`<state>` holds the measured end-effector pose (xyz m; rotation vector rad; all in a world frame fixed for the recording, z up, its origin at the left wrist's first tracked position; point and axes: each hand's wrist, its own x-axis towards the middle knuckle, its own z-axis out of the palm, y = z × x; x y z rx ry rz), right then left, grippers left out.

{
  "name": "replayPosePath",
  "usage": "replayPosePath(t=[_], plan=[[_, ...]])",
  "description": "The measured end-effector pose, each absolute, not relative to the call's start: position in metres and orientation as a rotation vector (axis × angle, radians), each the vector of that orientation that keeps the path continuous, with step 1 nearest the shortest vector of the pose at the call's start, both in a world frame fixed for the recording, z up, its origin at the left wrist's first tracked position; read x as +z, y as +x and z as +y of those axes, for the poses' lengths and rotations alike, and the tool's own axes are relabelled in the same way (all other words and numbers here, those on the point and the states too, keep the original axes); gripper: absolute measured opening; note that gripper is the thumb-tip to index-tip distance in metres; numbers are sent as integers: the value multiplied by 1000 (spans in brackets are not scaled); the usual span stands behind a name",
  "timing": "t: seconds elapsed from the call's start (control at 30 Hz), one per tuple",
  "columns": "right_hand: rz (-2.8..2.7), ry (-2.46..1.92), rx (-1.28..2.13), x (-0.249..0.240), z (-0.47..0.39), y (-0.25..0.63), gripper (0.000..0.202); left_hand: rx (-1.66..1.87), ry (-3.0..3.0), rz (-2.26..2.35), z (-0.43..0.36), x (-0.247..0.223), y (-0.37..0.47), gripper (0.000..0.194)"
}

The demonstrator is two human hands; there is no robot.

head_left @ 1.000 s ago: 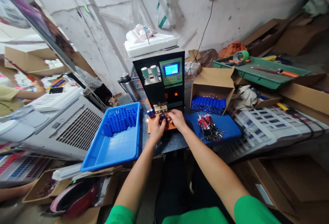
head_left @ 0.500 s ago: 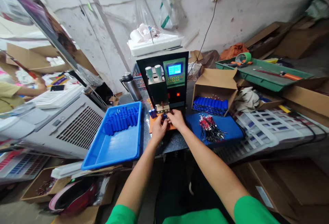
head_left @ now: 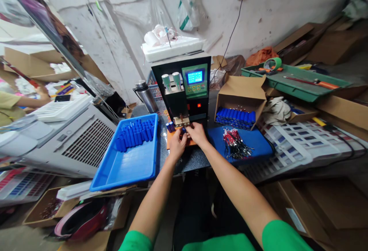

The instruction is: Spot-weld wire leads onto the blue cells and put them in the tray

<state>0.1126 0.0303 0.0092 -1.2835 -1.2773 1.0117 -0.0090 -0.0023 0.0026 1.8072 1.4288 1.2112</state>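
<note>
My left hand (head_left: pixel 177 144) is closed at the front of a black spot welder (head_left: pixel 178 101), its fingers round a blue battery cell (head_left: pixel 183 129) that is mostly hidden. Right beside it, my right hand (head_left: pixel 196 133) is pinched just below the electrodes (head_left: pixel 181 119); what lies between its fingertips is too small to make out. Both hands are over an orange board (head_left: pixel 171 144). Two more blue cells (head_left: pixel 170 126) stand left of the electrodes. The welder's display (head_left: pixel 195 76) is lit.
Left is a blue tray (head_left: pixel 126 174) with many blue cells (head_left: pixel 135 134). A cardboard box (head_left: pixel 243 88) of cells and a pile of red and black leads (head_left: pixel 235 143) on a blue surface (head_left: pixel 258 147) are right. A steel flask (head_left: pixel 146 95) stands behind; another person's arm (head_left: pixel 31 101) shows far left.
The display reading has changed to show a graph-like line. My hands stay in nearly the same place at the welder; the view has shifted slightly.
</note>
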Motion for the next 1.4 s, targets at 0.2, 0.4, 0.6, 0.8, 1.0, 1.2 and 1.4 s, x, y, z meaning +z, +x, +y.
replayPosePath(t=[0.2, 0.4, 0.6, 0.8, 1.0, 1.2, 1.4], plan=[[-1183, -1225, 1110, 14, 26, 113, 12, 1236, 1796, 1385, -2, 2, -8, 23], [-1179, -1162, 1163, 17, 21, 118, 17, 1258, 1784, 1383, -4, 6, -5, 25], [-1143, -1133, 1219, 22, 7, 124, 12, 1265, 1778, 1321, -4, 10, -6, 23], [-1325, -1212, 996, 23, -12, 130, 12, 1276, 1825, 1328, -3, 3, -10, 25], [-1542, -1365, 723, 39, -24, 128, 20, 1282, 1999, 1331, 0, -1, -15, 25], [-1495, -1421, 672, 43, -17, 131, 26, 1317, 2133, 1369, 6, 7, -15, 33], [-1383, -1467, 251, 35, -14, 218, 32, 1336, 2035, 1413, 7, 11, -16, 40]])
